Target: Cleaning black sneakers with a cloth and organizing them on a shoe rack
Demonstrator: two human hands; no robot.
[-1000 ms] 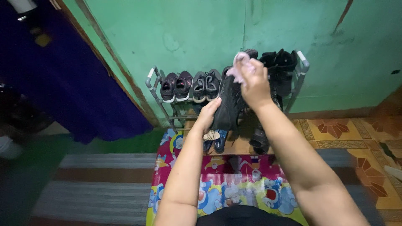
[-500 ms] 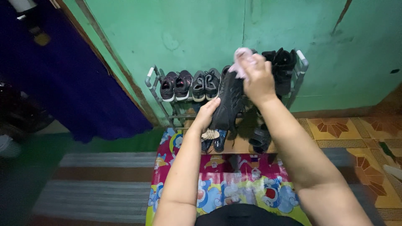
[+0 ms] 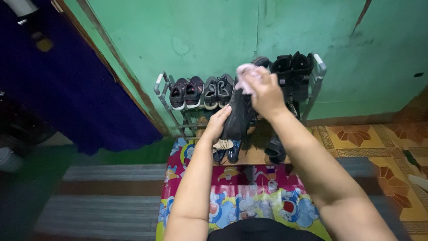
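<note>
1. A black lace-up fabric shoe [image 3: 238,117] is held up in the air in front of a grey metal shoe rack [image 3: 318,73], its length running roughly up and down.
2. The left hand [image 3: 218,124] has its grip closed around the shoe's lower end, fingers wrapped over the side.
3. The right hand [image 3: 263,89] is closed on a pale pink crumpled cloth [image 3: 244,73] and presses it against the upper part of the shoe.
4. On the rack's top shelf, left of the held shoe, stand a pair of dark sneakers with pink lining [image 3: 186,91] and, just beside them, a pair of grey sneakers [image 3: 217,90].
5. To the right on the same shelf stand tall black boots [image 3: 295,73].
6. Lower down, a dark sandal [image 3: 275,149] and small dark shoes [image 3: 227,154] rest near the rack's foot.
7. A bright cartoon-printed floor mat [image 3: 249,198] lies below the arms, beside a grey-and-brown striped rug [image 3: 111,196].
8. The rack stands against a green painted wall [image 3: 200,35]; a dark blue curtain [image 3: 58,89] hangs to the left.
</note>
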